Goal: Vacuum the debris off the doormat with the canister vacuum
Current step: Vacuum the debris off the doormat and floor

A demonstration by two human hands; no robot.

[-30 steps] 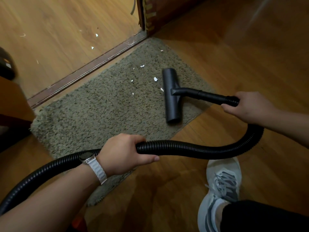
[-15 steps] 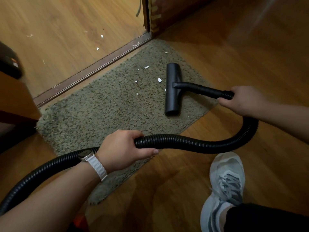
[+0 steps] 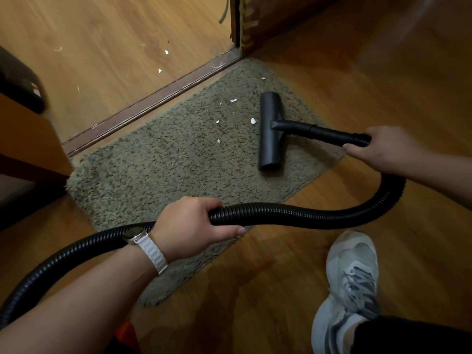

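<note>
Right now it looks mid-sweep: the black T-shaped floor nozzle [image 3: 270, 131] lies flat on the shaggy olive-green doormat [image 3: 153, 175], near its right end, with small white scraps [image 3: 253, 121] just beside it. The right hand [image 3: 383, 149] has its grip round the black wand's [image 3: 319, 131] end, and the left hand [image 3: 194, 226] clasps the black ribbed hose [image 3: 306, 215]. Next, I'd say, the nozzle needs pushing leftward across those flecks.

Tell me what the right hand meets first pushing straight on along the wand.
Gripping the wand, the right hand drives the floor head first onto the white scrap beside it, probably; beyond lies doormat.
</note>
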